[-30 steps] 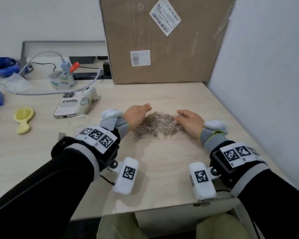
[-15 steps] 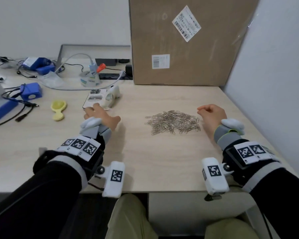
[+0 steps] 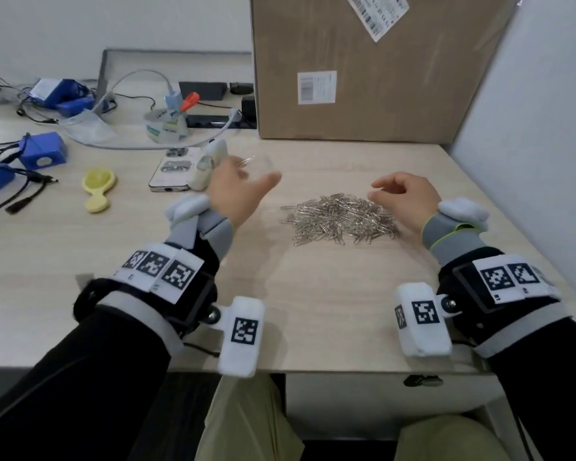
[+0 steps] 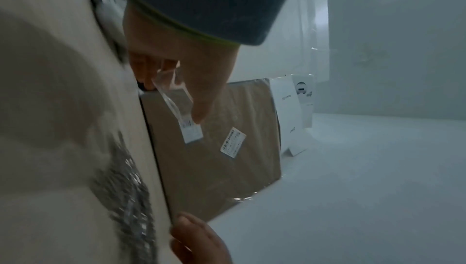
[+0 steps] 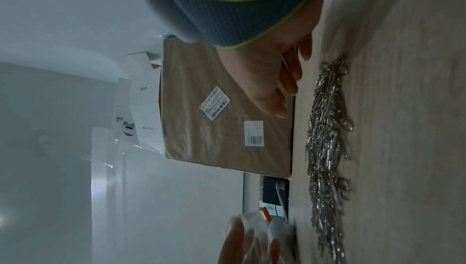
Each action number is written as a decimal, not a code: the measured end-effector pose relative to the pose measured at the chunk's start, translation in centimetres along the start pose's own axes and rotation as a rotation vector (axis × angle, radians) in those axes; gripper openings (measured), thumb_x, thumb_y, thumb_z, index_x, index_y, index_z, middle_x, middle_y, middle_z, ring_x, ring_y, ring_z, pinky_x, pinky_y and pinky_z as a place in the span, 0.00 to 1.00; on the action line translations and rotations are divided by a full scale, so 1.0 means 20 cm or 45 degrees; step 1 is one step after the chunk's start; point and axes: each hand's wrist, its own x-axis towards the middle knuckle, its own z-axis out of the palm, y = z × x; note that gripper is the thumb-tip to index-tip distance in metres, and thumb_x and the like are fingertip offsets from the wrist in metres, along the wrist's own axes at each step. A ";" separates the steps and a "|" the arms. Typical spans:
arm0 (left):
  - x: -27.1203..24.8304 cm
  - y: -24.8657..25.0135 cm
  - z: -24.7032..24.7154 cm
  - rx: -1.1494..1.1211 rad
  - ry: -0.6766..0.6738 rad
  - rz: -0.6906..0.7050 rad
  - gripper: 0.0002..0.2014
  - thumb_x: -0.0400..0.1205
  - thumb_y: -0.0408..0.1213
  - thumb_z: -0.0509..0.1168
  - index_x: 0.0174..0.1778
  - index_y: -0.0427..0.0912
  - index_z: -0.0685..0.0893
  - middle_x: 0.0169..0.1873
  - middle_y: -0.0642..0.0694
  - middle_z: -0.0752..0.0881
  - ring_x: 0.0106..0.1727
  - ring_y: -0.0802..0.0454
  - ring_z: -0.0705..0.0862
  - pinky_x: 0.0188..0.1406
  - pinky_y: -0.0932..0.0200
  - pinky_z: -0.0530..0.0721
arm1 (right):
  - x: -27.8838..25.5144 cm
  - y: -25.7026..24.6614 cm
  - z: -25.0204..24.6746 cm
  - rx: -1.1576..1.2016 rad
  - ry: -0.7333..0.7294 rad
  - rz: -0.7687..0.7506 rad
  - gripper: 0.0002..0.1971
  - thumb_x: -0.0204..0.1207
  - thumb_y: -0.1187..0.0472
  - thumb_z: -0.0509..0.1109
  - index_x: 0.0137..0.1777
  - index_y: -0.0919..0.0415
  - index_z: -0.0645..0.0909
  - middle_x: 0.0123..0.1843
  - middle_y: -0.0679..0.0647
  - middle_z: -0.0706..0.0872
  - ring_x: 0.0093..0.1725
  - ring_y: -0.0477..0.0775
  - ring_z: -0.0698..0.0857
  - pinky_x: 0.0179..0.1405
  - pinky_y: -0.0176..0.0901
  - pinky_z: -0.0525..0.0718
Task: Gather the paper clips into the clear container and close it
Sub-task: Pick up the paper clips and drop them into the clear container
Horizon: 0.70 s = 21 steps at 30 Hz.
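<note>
A heap of silver paper clips (image 3: 340,219) lies on the light wood table (image 3: 313,294), also seen in the right wrist view (image 5: 327,148) and blurred in the left wrist view (image 4: 131,198). My left hand (image 3: 246,181) holds the small clear container (image 3: 260,163) raised above the table, left of the heap; the left wrist view shows my fingers curled round the container (image 4: 174,89). No lid can be made out. My right hand (image 3: 379,191) hovers at the heap's right end, fingers relaxed, holding nothing.
A big cardboard box (image 3: 363,68) stands behind the heap and a white wall (image 3: 529,161) closes the right side. A phone (image 3: 172,169), a white device (image 3: 213,158), a yellow object (image 3: 98,186), blue boxes (image 3: 42,154) and cables lie at the left.
Both hands left the heap. My left hand went left to the spot by the phone, took the clear container and now carries it raised back toward the heap. My right hand stays beside the heap.
</note>
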 end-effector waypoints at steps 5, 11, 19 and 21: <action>0.01 0.12 0.20 -0.216 -0.236 -0.011 0.36 0.67 0.56 0.74 0.68 0.44 0.74 0.58 0.48 0.81 0.58 0.52 0.82 0.65 0.51 0.80 | 0.04 0.04 0.00 -0.180 -0.103 -0.041 0.14 0.69 0.51 0.76 0.55 0.50 0.84 0.54 0.52 0.85 0.52 0.49 0.80 0.42 0.32 0.75; 0.01 0.12 0.32 -0.263 -0.359 0.037 0.32 0.73 0.50 0.75 0.70 0.42 0.75 0.59 0.48 0.83 0.57 0.54 0.83 0.61 0.55 0.83 | 0.02 0.05 -0.01 -0.354 -0.179 -0.123 0.23 0.66 0.44 0.77 0.61 0.48 0.83 0.60 0.49 0.81 0.54 0.47 0.77 0.54 0.38 0.72; -0.03 0.11 0.38 -0.038 -0.376 0.223 0.33 0.71 0.53 0.75 0.70 0.46 0.74 0.58 0.50 0.81 0.54 0.53 0.83 0.57 0.58 0.80 | -0.01 0.05 0.02 -0.457 -0.235 -0.225 0.19 0.68 0.51 0.77 0.59 0.51 0.84 0.51 0.49 0.78 0.47 0.47 0.78 0.46 0.34 0.71; -0.04 0.10 0.39 0.010 -0.388 0.253 0.34 0.71 0.54 0.75 0.71 0.46 0.74 0.58 0.50 0.81 0.55 0.52 0.83 0.60 0.56 0.80 | -0.01 0.04 0.02 -0.473 -0.233 -0.242 0.14 0.69 0.54 0.76 0.55 0.51 0.85 0.48 0.49 0.79 0.45 0.47 0.78 0.44 0.35 0.71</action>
